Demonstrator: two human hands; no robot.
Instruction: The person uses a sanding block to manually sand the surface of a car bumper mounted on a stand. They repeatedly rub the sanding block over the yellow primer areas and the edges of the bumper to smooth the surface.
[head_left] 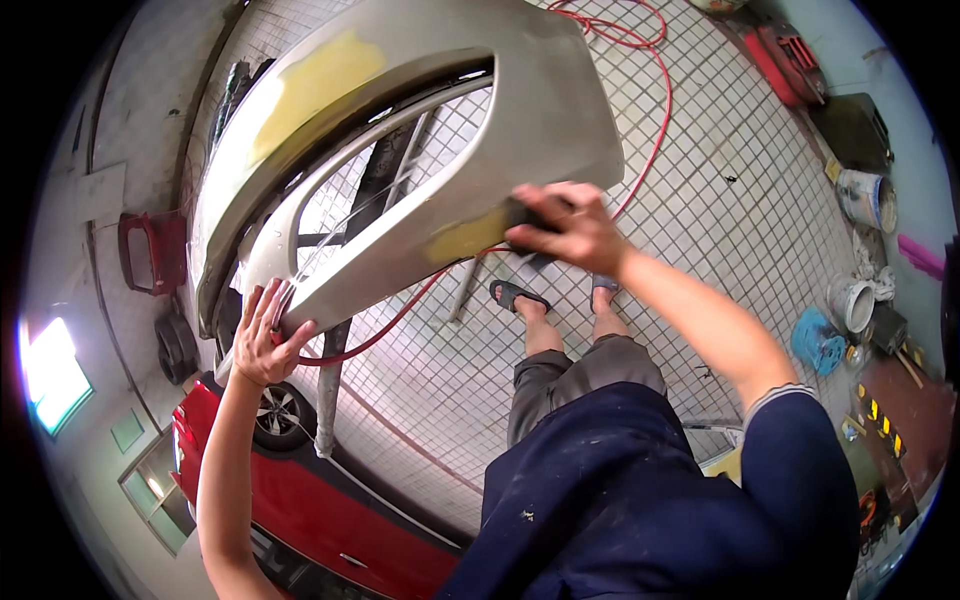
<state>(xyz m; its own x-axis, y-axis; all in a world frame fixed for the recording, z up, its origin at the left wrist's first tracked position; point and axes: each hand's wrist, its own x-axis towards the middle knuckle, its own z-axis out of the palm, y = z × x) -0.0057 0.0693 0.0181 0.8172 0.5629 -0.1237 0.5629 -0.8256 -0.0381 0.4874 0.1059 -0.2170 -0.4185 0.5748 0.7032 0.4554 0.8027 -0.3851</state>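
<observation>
A grey car bumper (pixel 560 110) is held up in front of me on a stand. It has a large yellow filler patch (pixel 315 85) on its far left part and a smaller yellow patch (pixel 468 237) on its near edge. My right hand (pixel 575 228) is closed round a dark sanding block (pixel 518 217), pressed to the bumper at the right end of the small patch; hand and block are slightly blurred. At the bumper's near left corner, my left hand (pixel 265 335) grips the edge, with the thumb on one side and the fingers on the other.
A metal stand leg (pixel 330 390) stands below the bumper. A red hose (pixel 665 110) winds across the tiled floor (pixel 740 250). Left behind me is a red car (pixel 350 500). Along the right wall are a red case (pixel 783 65), buckets (pixel 865 198) and a blue bag (pixel 818 340).
</observation>
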